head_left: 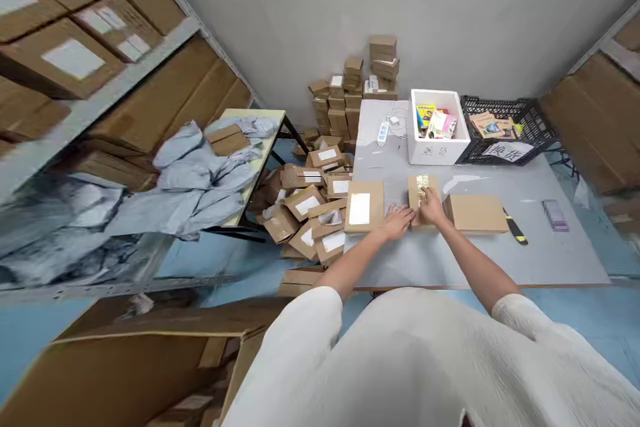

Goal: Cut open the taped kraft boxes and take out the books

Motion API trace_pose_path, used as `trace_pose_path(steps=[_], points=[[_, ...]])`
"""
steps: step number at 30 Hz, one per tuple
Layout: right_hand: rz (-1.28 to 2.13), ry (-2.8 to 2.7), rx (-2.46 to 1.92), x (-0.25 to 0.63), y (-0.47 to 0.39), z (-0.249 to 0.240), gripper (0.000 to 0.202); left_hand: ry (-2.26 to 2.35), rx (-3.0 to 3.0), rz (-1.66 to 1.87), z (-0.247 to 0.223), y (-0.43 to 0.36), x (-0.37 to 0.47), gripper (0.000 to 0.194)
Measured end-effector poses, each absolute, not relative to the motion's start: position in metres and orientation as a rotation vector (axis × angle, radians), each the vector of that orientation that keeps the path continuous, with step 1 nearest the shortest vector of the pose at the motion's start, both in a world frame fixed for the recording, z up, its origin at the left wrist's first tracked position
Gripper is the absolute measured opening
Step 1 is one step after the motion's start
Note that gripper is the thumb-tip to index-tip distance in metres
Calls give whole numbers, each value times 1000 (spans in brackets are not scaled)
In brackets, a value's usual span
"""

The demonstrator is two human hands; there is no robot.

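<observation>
A small cardboard box [415, 187] with shiny clear tape along its top lies on the table in front of me. My right hand [431, 208] is over this box, its fingers bunched against the top near the tape; whatever is between them is too small to make out. My left hand [399, 221] rests with fingers stretched out beside the box's left edge. Left of that hand lies a cardboard box with a white label [359, 209]. A plain cardboard box [476, 213] sits just right of my right hand, and a black and yellow box cutter [515, 227] lies beyond it.
At the table's [480, 267] back stand a white foam bin [434, 151] and a black crate [507, 152] holding booklets. A power strip [383, 133] lies nearby. Cardboard boxes [305, 203] are heaped on the floor at left. Grey parcels [185, 170] cover a side table.
</observation>
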State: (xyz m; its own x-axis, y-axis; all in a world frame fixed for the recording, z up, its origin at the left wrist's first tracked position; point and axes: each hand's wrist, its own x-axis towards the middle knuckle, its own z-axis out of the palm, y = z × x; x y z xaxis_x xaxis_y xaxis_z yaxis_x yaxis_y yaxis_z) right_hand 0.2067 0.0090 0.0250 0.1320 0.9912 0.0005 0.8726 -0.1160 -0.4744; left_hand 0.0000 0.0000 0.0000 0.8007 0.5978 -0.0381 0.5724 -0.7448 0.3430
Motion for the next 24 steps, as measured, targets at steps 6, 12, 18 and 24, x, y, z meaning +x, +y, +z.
trace_pose_path(steps=[6,12,18,24], points=[[610,-1648,-2262,221,-4,20,58,1080,2576,144,-2,-1,-19,55],[792,-1633,-2157,200,-5,5,65,1460,2298,137,6,3,-40,61],[852,-1536,-2308,189,-9,2,79,1767,2017,26,4,2,-65,63],[937,-1281,-2421,184,-14,-7,114,1690,2011,-126,2,-1,-83,74]])
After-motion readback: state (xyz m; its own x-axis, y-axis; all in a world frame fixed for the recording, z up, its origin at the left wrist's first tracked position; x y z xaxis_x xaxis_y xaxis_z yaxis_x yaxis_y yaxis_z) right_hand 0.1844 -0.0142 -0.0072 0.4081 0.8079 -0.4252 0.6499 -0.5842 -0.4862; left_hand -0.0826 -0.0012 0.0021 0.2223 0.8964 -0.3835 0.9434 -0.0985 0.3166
